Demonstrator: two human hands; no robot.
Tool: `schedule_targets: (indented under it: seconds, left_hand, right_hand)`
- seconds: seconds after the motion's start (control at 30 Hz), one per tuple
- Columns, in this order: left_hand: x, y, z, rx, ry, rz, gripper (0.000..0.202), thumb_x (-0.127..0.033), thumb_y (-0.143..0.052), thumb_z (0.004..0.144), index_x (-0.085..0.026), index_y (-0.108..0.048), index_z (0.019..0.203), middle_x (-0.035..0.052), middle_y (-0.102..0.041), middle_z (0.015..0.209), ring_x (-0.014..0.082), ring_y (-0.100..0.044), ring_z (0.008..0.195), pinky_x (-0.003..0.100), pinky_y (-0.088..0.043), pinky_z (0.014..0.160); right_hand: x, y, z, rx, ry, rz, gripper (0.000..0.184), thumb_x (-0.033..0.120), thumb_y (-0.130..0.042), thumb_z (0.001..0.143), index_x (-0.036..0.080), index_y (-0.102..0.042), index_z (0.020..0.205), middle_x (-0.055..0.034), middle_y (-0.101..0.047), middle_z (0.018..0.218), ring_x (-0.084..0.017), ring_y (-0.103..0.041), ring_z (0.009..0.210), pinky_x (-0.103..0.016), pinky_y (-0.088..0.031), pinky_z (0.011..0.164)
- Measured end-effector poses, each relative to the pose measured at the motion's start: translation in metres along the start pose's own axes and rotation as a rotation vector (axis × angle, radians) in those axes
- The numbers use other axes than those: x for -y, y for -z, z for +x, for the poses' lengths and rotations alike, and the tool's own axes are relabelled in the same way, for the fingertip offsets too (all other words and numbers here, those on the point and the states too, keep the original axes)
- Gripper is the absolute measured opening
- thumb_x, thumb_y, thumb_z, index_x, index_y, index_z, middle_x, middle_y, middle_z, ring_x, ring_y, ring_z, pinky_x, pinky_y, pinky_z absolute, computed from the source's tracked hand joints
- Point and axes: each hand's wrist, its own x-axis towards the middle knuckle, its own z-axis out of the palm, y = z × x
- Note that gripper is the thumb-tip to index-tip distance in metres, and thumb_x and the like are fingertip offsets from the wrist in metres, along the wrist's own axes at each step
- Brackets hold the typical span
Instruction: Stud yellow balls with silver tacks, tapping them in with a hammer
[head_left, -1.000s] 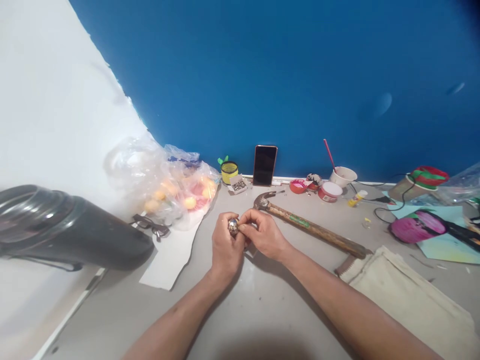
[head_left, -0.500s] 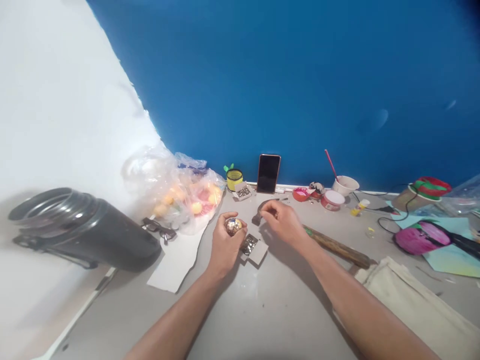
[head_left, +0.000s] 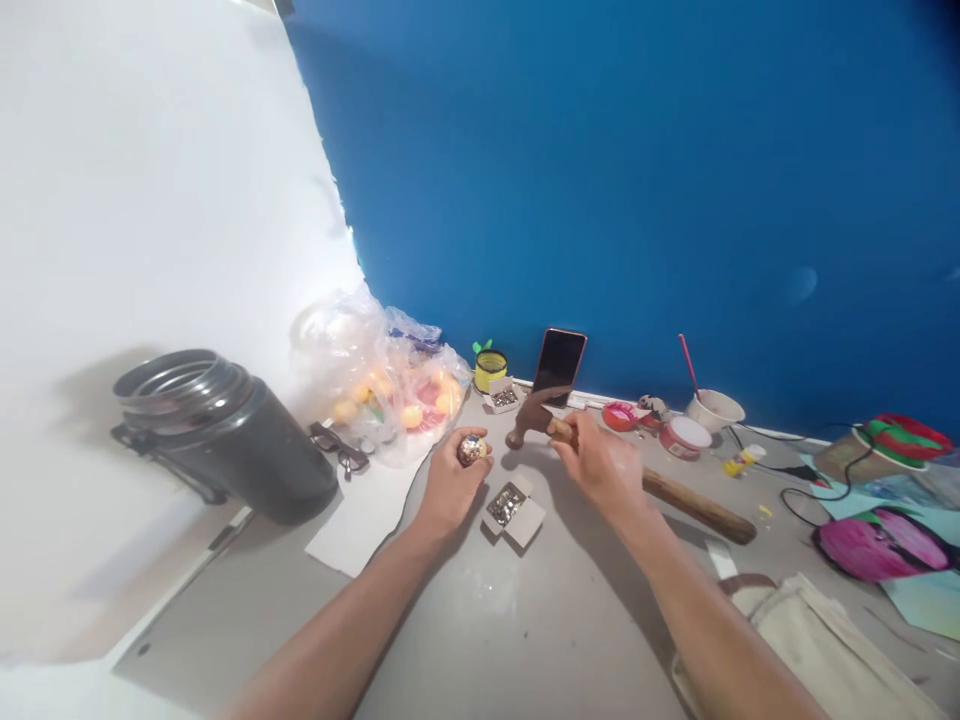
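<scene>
My left hand [head_left: 448, 485] is closed around a small shiny ball [head_left: 472, 449] studded with metal pieces, held just above the grey table [head_left: 525, 620]. My right hand [head_left: 600, 465] grips a wooden-handled hammer [head_left: 675, 495] near its head [head_left: 526, 418], which is lifted a little off the table to the right of the ball. An open small box of metal tacks [head_left: 510, 505] lies on the table between my hands.
A dark plastic jar [head_left: 225, 435] lies on its side at left, with glasses [head_left: 337, 448] and a plastic bag of coloured balls [head_left: 390, 385] beside it. A phone [head_left: 559, 365] leans on the blue wall. Paint pots, a cup with a brush [head_left: 712, 405], cables and a cloth bag [head_left: 825, 630] are at right.
My right hand left the ball, reached to the hammer and took hold of it near the head, lifting it. The view shifted left and upward.
</scene>
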Motion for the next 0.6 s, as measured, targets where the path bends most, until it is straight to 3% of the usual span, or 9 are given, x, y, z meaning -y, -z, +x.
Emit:
schedule_targets:
  seconds: [0.1, 0.17, 0.27, 0.43, 0.6]
  left_hand:
    - [-0.001, 0.001, 0.001, 0.053, 0.038, -0.051, 0.038, -0.02, -0.065, 0.064, -0.017, -0.065, 0.102, 0.001, -0.065, 0.08, 0.0106, -0.053, 0.058, 0.023, -0.042, 0.053]
    - [-0.002, 0.002, 0.0, 0.092, 0.049, -0.074, 0.031, -0.02, -0.065, 0.063, -0.017, -0.064, 0.093, -0.0027, -0.059, 0.069, 0.0086, -0.046, 0.052, 0.022, -0.037, 0.05]
    - [-0.002, 0.001, -0.001, 0.14, 0.073, -0.089, 0.024, -0.02, -0.066, 0.062, -0.017, -0.063, 0.086, -0.005, -0.055, 0.062, 0.0073, -0.041, 0.049, 0.021, -0.032, 0.048]
    - [0.0, 0.0, 0.0, 0.114, 0.075, -0.126, 0.035, -0.019, -0.064, 0.059, -0.017, -0.064, 0.094, 0.0006, -0.066, 0.08, 0.0072, -0.045, 0.052, 0.022, -0.034, 0.048]
    - [-0.003, 0.001, -0.002, 0.169, 0.048, -0.056, 0.017, -0.018, -0.063, 0.06, -0.017, -0.059, 0.076, -0.0036, -0.054, 0.061, 0.0074, -0.042, 0.05, 0.021, -0.033, 0.049]
  right_hand:
    - [0.013, 0.009, -0.007, -0.273, 0.177, 0.129, 0.024, 0.036, -0.059, 0.096, 0.021, -0.065, 0.113, -0.0077, -0.075, 0.09, -0.023, -0.068, 0.078, -0.031, -0.04, 0.067]
    - [0.02, 0.011, -0.012, -0.359, 0.31, 0.185, 0.025, 0.036, -0.055, 0.1, 0.019, -0.067, 0.115, -0.0092, -0.076, 0.093, -0.022, -0.068, 0.083, -0.031, -0.043, 0.072]
    - [0.025, 0.009, -0.015, -0.405, 0.384, 0.197, 0.027, 0.035, -0.052, 0.102, 0.018, -0.069, 0.112, -0.0102, -0.077, 0.096, -0.022, -0.068, 0.085, -0.031, -0.043, 0.075]
    - [0.023, 0.015, -0.013, -0.461, 0.331, 0.205, 0.025, 0.033, -0.052, 0.102, 0.018, -0.071, 0.11, -0.0108, -0.075, 0.091, -0.022, -0.066, 0.084, -0.033, -0.043, 0.078]
    - [0.026, 0.016, -0.014, -0.419, 0.45, 0.184, 0.022, 0.03, -0.053, 0.102, 0.02, -0.072, 0.103, -0.0088, -0.073, 0.087, -0.021, -0.063, 0.079, -0.031, -0.039, 0.072]
